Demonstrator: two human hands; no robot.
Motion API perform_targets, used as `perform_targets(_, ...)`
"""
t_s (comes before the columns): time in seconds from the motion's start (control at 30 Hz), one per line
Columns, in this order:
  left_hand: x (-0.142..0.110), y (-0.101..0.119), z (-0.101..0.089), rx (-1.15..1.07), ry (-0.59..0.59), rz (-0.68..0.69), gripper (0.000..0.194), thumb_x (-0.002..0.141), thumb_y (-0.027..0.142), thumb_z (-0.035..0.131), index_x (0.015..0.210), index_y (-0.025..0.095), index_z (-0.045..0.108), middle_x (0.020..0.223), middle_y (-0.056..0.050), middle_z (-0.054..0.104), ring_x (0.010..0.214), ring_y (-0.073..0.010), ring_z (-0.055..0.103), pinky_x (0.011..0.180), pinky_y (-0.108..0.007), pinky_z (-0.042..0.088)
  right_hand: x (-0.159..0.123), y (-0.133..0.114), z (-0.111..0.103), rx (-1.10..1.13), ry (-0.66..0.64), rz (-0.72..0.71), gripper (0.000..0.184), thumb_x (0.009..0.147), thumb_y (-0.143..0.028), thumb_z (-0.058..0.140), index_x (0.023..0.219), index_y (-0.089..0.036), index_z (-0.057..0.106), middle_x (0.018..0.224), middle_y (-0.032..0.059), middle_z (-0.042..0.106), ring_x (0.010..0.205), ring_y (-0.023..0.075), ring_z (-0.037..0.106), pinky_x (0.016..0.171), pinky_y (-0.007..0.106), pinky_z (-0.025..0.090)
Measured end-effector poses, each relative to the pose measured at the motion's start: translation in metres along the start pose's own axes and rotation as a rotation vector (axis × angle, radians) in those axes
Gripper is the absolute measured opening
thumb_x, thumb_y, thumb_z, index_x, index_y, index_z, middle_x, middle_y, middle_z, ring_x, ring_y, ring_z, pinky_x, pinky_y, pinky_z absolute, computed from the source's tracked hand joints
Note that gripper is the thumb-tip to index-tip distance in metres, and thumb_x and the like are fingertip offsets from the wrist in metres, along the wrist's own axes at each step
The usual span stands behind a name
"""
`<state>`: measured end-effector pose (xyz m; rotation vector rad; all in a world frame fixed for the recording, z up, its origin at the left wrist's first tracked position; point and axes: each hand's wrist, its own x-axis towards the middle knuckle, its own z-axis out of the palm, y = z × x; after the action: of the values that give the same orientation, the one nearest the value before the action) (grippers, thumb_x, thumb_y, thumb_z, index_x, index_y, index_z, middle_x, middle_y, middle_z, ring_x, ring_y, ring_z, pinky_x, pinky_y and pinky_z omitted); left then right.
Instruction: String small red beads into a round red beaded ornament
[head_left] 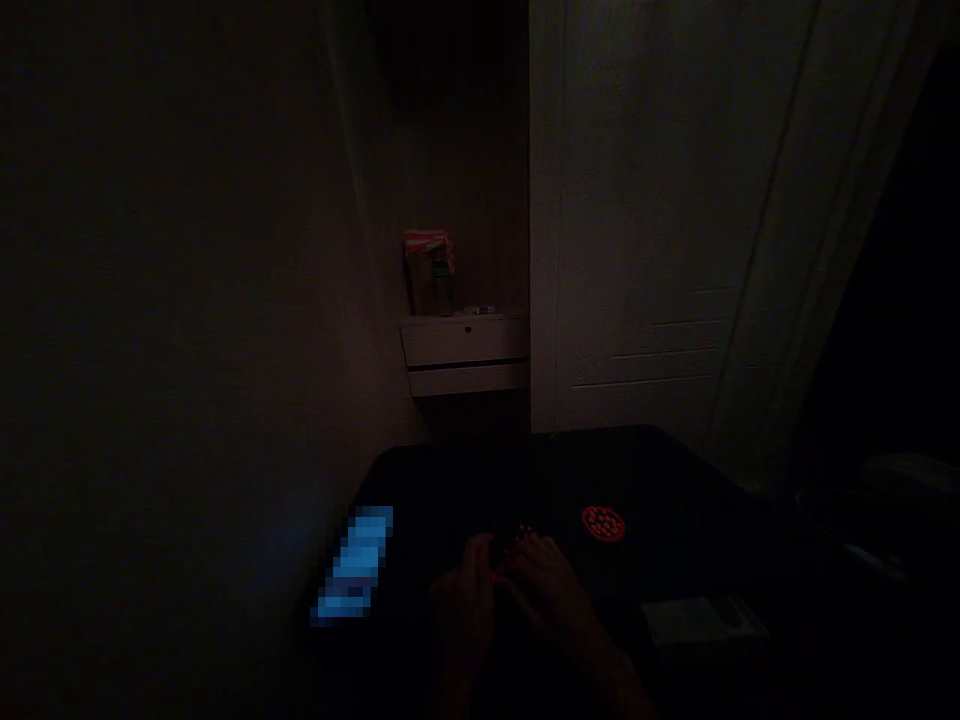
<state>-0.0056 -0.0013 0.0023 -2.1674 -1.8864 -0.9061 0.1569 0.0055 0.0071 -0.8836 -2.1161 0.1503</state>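
Both hands are close together over the dark table, in very dim light. My left hand [466,588] has its fingers bent and drawn together. My right hand [541,582] reaches in from the right, its fingers curled toward the left one. A tiny red thing [495,577] glints between the fingertips, too dark to name. Several small red dots [526,530] show just beyond my right fingers, partly hidden by them. Farther right lies a round red-rimmed dish [622,526], apparently with many small red pieces in it, apart from both hands.
A lit screen [356,560], blurred into blocks, lies at the table's left. A pale flat box [705,622] sits at the right front. Behind the table [487,470] stand a drawer unit [466,342] with a red-and-white-topped bag [427,270], and a pale panelled door [645,220].
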Motion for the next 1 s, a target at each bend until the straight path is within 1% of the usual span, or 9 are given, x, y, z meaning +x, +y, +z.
perform_targets(0.13, 0.0002, 0.0014, -0.0002, 0.007, -0.003, -0.032, 0.039, 0.093, 0.004, 0.044, 0.12, 0.021, 0.067, 0.107, -0.005, 0.079, 0.078, -0.0161, 0.076, 0.069, -0.022, 0.056, -0.0014, 0.0012, 0.0015, -0.006, 0.009, 0.015, 0.013, 0.098, -0.018, 0.059, 0.104, -0.028, 0.064, 0.105, 0.0019, 0.073, 0.103, 0.0225, 0.066, 0.1, 0.043, 0.045)
perform_targets(0.2, 0.0004, 0.0015, 0.0, 0.018, -0.02, -0.042, 0.038, 0.094, 0.004, 0.046, 0.121, 0.02, 0.067, 0.105, -0.005, 0.08, 0.079, -0.016, 0.076, 0.07, -0.021, 0.055, -0.0016, 0.0013, 0.0015, -0.007, 0.0, 0.023, 0.013, 0.098, -0.018, 0.059, 0.104, -0.027, 0.064, 0.105, 0.0022, 0.073, 0.102, 0.0227, 0.066, 0.098, 0.042, 0.046)
perform_targets(0.33, 0.0005, 0.0013, 0.0003, 0.021, -0.033, -0.033, 0.04, 0.093, 0.003, 0.047, 0.125, 0.019, 0.065, 0.11, -0.006, 0.079, 0.084, -0.0168, 0.077, 0.073, -0.023, 0.056, -0.0012, 0.0009, 0.0009, -0.002, -0.01, 0.029, 0.012, 0.098, -0.016, 0.059, 0.103, -0.026, 0.064, 0.103, 0.0021, 0.073, 0.101, 0.0224, 0.065, 0.096, 0.041, 0.046)
perform_targets(0.43, 0.0003, 0.0017, 0.0003, 0.017, -0.044, -0.045, 0.039, 0.095, 0.004, 0.045, 0.125, 0.019, 0.065, 0.102, -0.005, 0.08, 0.081, -0.0162, 0.076, 0.074, -0.023, 0.056, -0.0009, 0.0015, 0.0015, 0.006, 0.007, 0.031, 0.012, 0.098, -0.017, 0.058, 0.101, -0.026, 0.064, 0.103, 0.0022, 0.073, 0.1, 0.0222, 0.065, 0.095, 0.04, 0.046)
perform_targets(0.5, 0.0002, 0.002, 0.0004, 0.034, -0.044, -0.038, 0.04, 0.094, 0.004, 0.045, 0.125, 0.019, 0.065, 0.101, -0.005, 0.08, 0.079, -0.0162, 0.076, 0.073, -0.023, 0.056, -0.0007, 0.0022, 0.0021, 0.011, 0.02, 0.026, 0.012, 0.099, -0.017, 0.058, 0.1, -0.026, 0.065, 0.101, 0.0027, 0.073, 0.098, 0.0223, 0.065, 0.092, 0.039, 0.047)
perform_targets(0.6, 0.0003, 0.0028, -0.0002, 0.045, -0.042, -0.026, 0.041, 0.093, 0.002, 0.046, 0.125, 0.019, 0.065, 0.104, -0.006, 0.079, 0.079, -0.0163, 0.076, 0.07, -0.022, 0.056, -0.0001, 0.0023, 0.002, 0.017, 0.032, 0.025, 0.012, 0.099, -0.017, 0.057, 0.1, -0.026, 0.065, 0.101, 0.0032, 0.073, 0.097, 0.0223, 0.065, 0.089, 0.038, 0.047)
perform_targets(0.7, 0.0007, 0.0042, -0.0021, 0.042, -0.056, -0.044, 0.039, 0.094, 0.003, 0.045, 0.123, 0.019, 0.065, 0.104, -0.006, 0.08, 0.077, -0.0161, 0.076, 0.069, -0.022, 0.055, 0.0007, 0.0011, 0.001, 0.021, 0.038, 0.031, 0.011, 0.099, -0.018, 0.056, 0.098, -0.025, 0.064, 0.098, 0.0028, 0.073, 0.095, 0.0219, 0.066, 0.087, 0.037, 0.048)
perform_targets(0.87, 0.0007, 0.0048, -0.0028, 0.083, -0.036, -0.004, 0.04, 0.092, 0.003, 0.048, 0.124, 0.02, 0.065, 0.112, -0.006, 0.078, 0.082, -0.0164, 0.076, 0.071, -0.023, 0.055, 0.0011, 0.0009, 0.0015, 0.034, 0.044, 0.053, 0.011, 0.101, -0.021, 0.054, 0.098, -0.026, 0.063, 0.097, 0.003, 0.072, 0.094, 0.0215, 0.065, 0.086, 0.037, 0.048)
perform_targets(1.0, 0.0007, 0.0031, -0.0002, 0.101, -0.032, 0.001, 0.038, 0.092, 0.004, 0.048, 0.123, 0.019, 0.066, 0.112, -0.007, 0.078, 0.082, -0.0171, 0.076, 0.068, -0.023, 0.055, 0.0, 0.0031, 0.0038, 0.031, 0.034, 0.058, 0.01, 0.101, -0.02, 0.054, 0.1, -0.026, 0.062, 0.099, 0.0029, 0.071, 0.096, 0.0216, 0.065, 0.087, 0.037, 0.049)
